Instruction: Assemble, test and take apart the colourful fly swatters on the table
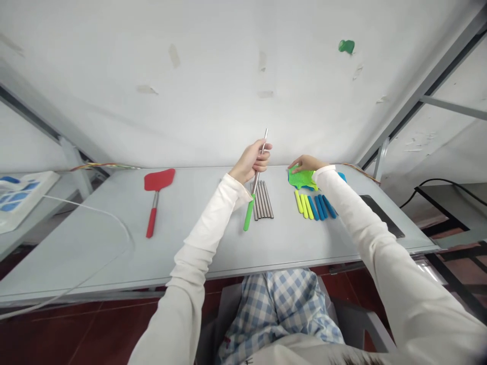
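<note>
Rod (256,182), slim and metallic, sits clamped in the left hand (254,159), fingers curled round its upper length; a green handle (248,215) sheathes its lower end, slanting down above the table (289,243), though I cannot tell whether that end touches the surface; the right hand (306,163) lies over the mesh heads (302,178), fingers bent at their far edge, but whether it pinches one or merely rests there I cannot tell.

The heads overlap, so a careless lift could bring up two together or slide the pile; the loose rods (265,202) lie just beside the green handle, so a low swing of the left hand could knock them askew and set them rolling; a slack grip could let the smooth metal slip; the right forearm passes close to the blue handles (321,208), so its sleeve could drag them out of line.
</note>
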### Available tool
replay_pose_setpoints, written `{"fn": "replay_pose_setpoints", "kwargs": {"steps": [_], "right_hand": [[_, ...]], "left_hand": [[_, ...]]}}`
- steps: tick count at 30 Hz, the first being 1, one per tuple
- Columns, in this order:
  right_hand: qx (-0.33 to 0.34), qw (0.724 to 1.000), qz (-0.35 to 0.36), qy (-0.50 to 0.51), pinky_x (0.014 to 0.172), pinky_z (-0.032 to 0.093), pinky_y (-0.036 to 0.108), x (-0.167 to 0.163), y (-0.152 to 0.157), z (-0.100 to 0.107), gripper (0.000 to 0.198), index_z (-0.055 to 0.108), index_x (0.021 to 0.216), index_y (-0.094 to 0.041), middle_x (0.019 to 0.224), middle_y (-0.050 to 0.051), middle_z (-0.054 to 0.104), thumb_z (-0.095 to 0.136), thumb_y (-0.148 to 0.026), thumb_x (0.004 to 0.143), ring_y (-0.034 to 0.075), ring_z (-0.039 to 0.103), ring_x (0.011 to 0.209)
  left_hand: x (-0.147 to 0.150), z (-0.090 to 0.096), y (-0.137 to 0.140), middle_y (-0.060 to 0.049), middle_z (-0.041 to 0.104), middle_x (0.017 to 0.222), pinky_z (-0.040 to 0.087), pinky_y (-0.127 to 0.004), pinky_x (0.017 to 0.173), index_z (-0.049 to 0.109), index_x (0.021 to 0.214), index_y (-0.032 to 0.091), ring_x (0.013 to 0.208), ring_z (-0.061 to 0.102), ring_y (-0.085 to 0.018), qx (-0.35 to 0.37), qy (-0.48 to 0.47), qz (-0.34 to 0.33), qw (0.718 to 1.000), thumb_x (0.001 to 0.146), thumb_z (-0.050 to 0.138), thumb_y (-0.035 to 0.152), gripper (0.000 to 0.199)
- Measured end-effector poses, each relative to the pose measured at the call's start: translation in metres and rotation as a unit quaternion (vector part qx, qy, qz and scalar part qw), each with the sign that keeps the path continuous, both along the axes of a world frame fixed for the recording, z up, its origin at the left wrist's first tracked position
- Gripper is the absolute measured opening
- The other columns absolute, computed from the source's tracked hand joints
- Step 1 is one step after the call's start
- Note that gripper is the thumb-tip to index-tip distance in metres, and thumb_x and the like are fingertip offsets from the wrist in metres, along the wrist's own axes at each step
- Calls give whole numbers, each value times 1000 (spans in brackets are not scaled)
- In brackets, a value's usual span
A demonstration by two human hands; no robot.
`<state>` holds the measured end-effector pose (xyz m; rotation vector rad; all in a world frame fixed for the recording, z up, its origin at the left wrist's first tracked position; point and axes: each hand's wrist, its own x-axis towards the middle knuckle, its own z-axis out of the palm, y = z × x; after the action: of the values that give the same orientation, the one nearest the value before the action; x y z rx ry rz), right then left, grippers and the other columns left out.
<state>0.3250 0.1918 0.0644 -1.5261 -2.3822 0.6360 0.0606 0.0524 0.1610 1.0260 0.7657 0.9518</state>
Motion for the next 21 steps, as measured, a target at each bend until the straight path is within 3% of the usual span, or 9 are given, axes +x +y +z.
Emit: {"fn": "replay_pose_setpoints", "kwargs": {"steps": [4,7,8,10,12,14,17,21], "right_hand": [[139,990,-10,-18,87,39,39,-4,-14,-9,33,78,88,-24,91,9,66,79,-45,64,24,55,89],[209,966,-34,148,85,44,38,-24,-45,3,50,71,108,-20,108,14,62,58,-60,81,23,55,93],[201,953,-46,223,82,45,36,-34,-57,9,54,67,114,-21,109,12,62,46,-63,86,20,56,90],[117,930,-43,346,74,47,32,-58,-81,24,63,65,110,-23,103,7,64,25,-68,90,17,58,84],[38,908,-38,415,69,47,28,-82,-98,37,63,64,91,-21,89,5,64,28,-73,87,15,58,78],[2,879,-57,473,64,45,26,-103,-106,45,55,55,76,-20,77,2,60,39,-73,84,13,56,71],[26,817,-116,564,55,40,22,-121,-101,51,50,38,67,-22,63,-3,46,39,-68,86,10,48,58],[149,669,-241,687,44,28,19,-107,-79,58,39,25,68,-24,59,-7,25,24,-52,94,8,29,45]], "left_hand": [[6,-6,0,12,22,47,8,-11,32,46,82,18,31,15,-1,-43,-3,-9,999,87,45,26,10],[14,-14,1,11,26,48,9,-10,33,42,77,19,32,17,0,-53,3,-3,999,87,46,22,11],[17,-18,2,11,27,49,9,-10,33,40,75,19,32,17,0,-53,5,-2,999,88,45,21,14],[25,-26,2,11,28,49,9,-11,34,39,74,19,33,18,0,-45,8,-2,999,90,45,22,17],[33,-32,0,10,31,51,11,-11,35,42,79,19,34,22,0,-25,6,-4,1000,91,50,23,15],[39,-36,-4,10,37,54,21,-10,37,43,86,19,37,30,0,-1,1,12,1000,89,57,26,16],[42,-39,-10,6,48,60,43,-18,48,43,90,19,46,47,-5,10,33,15,999,85,64,33,25],[32,-44,-11,0,59,67,50,-26,57,51,87,16,60,60,-13,5,204,-112,973,80,67,37,28]]}}
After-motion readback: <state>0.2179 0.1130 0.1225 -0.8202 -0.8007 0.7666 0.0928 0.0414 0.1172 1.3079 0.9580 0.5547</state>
